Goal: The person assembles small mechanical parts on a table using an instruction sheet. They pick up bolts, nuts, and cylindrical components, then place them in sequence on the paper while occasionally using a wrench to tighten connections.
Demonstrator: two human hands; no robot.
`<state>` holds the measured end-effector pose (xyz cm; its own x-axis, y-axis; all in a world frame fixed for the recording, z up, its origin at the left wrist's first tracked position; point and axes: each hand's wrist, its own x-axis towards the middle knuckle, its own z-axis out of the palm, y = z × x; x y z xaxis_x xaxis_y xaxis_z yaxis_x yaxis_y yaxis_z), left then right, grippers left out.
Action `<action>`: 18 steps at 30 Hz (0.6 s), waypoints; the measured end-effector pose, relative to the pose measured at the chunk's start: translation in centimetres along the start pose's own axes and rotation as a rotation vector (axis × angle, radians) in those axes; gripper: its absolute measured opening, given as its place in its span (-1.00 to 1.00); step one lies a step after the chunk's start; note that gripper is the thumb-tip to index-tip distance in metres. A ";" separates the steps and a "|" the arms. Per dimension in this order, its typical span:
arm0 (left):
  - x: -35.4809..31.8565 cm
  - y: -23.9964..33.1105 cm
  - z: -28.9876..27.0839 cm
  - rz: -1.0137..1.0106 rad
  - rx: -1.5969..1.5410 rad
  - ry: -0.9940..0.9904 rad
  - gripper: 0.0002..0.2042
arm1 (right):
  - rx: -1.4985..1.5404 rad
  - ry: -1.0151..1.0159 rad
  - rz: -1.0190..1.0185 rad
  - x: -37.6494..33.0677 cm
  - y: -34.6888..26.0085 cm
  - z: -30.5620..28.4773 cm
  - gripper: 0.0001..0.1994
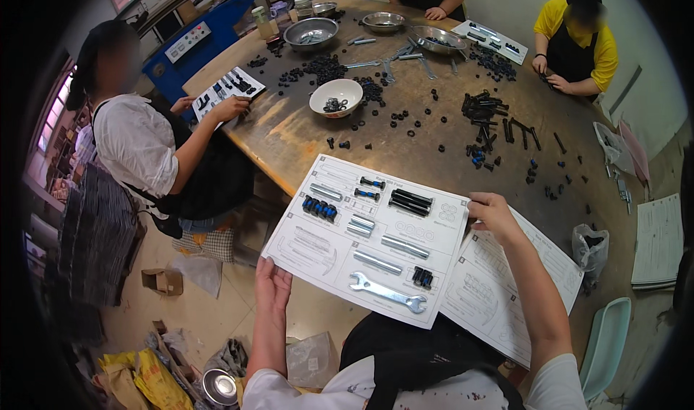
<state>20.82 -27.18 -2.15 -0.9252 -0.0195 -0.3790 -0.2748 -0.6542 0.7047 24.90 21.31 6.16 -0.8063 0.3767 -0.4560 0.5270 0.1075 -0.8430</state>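
Note:
In front of me a white printed card (444,265) is held tilted over the table's near edge. My left hand (272,287) grips its lower left corner, and my right hand (491,213) pinches its upper right edge. On the card sit a silver open-ended wrench (387,292), several silver tubes (405,246), long black bolts (410,202) and short bolts with blue bands (319,208). A small cluster of black screws (423,277) lies near the wrench. Line drawings mark other card sections. Beneath its right side, partly covered, lies another printed sheet (520,287).
The wooden table (289,135) bears a white bowl of washers (336,97), metal bowls (311,34), loose black bolts (484,106) and nuts (325,66). Co-workers stand left (144,135), right (578,41) and at the far side. A pale green tray (606,345) is at right.

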 end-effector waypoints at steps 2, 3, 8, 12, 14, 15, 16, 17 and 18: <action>1.0 0.4 -0.1 0.013 -0.013 0.007 -0.64 | -0.010 0.007 -0.005 0.7 -0.4 0.9 -0.48; 1.6 0.7 -0.2 0.016 -0.019 0.013 -0.65 | -0.016 0.011 -0.004 1.0 -0.7 1.3 -0.47; 4.3 2.7 -1.4 0.002 -0.055 0.028 -0.66 | 0.009 -0.085 -0.006 1.9 -2.2 3.4 -0.38; 5.6 3.4 -2.4 -0.035 -0.089 0.058 -0.70 | 0.015 -0.078 -0.019 2.4 -2.2 4.1 -0.42; 5.7 3.0 -2.5 -0.049 -0.103 0.091 -0.72 | 0.012 -0.049 -0.034 2.3 -2.3 4.1 -0.45; 5.7 2.9 -2.6 -0.051 -0.128 0.112 -0.72 | -0.199 -0.010 -0.124 2.8 -2.2 4.1 -0.49; 5.8 2.8 -2.3 -0.054 -0.155 0.128 -0.72 | -0.410 0.035 -0.215 3.3 -2.6 3.9 -0.53; 5.7 2.6 -2.1 -0.056 -0.183 0.146 -0.71 | -0.622 0.079 -0.307 3.7 -3.1 3.8 -0.57; 5.5 2.3 -2.2 -0.052 -0.205 0.121 -0.71 | -0.708 0.117 -0.371 4.3 -3.6 4.2 -0.61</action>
<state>15.63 -30.45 -3.95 -0.8696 -0.0642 -0.4896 -0.2512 -0.7961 0.5506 18.46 18.71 6.03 -0.9495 0.2916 -0.1160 0.3070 0.7872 -0.5348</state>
